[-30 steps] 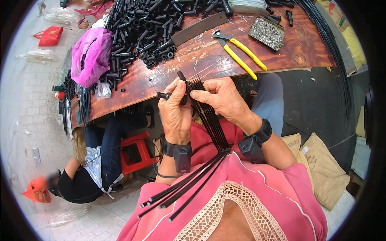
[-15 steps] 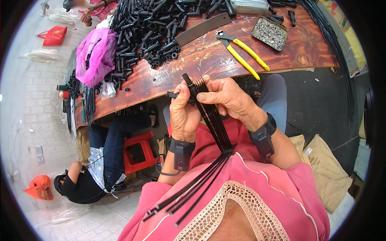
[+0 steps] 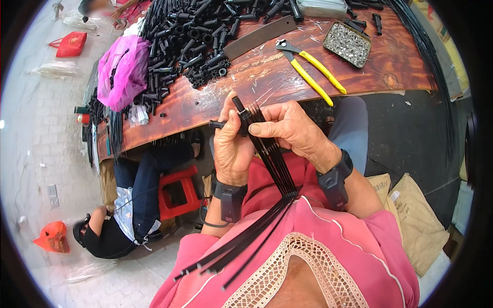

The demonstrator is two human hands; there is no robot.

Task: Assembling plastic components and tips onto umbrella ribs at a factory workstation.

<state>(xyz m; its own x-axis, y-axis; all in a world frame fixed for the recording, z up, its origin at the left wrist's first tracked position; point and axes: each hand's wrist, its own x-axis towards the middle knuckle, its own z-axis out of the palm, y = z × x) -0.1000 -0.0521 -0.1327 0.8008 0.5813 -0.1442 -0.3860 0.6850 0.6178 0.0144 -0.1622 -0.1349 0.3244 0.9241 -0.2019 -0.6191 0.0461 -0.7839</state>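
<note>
A black umbrella frame (image 3: 280, 172) slants across my lap, its thin ribs bunched together. The loose black rods (image 3: 231, 241) at its lower end fan out over the pink shirt. My left hand (image 3: 233, 154) is closed round the upper part, near a thick black tube end (image 3: 239, 105); its index finger points up. A short black plastic tube piece (image 3: 216, 124) sticks out beside the left thumb. My right hand (image 3: 303, 133) pinches the ribs between thumb and fingers from the other side. Thin wire ends rise above the right fingers; what the fingertips press on is hidden.
On the wooden table (image 3: 246, 84) lie yellow-handled pliers (image 3: 313, 77), a flat metal bar (image 3: 259, 38), a tin of small metal bits (image 3: 346, 45), heaped black plastic tubes (image 3: 205, 31) and a pink bag (image 3: 122, 72). Someone in black (image 3: 115, 236) is at the left, near a red stool (image 3: 177, 192).
My left index finger has straightened upward, and the left hand has shifted slightly left. The right hand keeps its pinch on the ribs. The view has moved a little.
</note>
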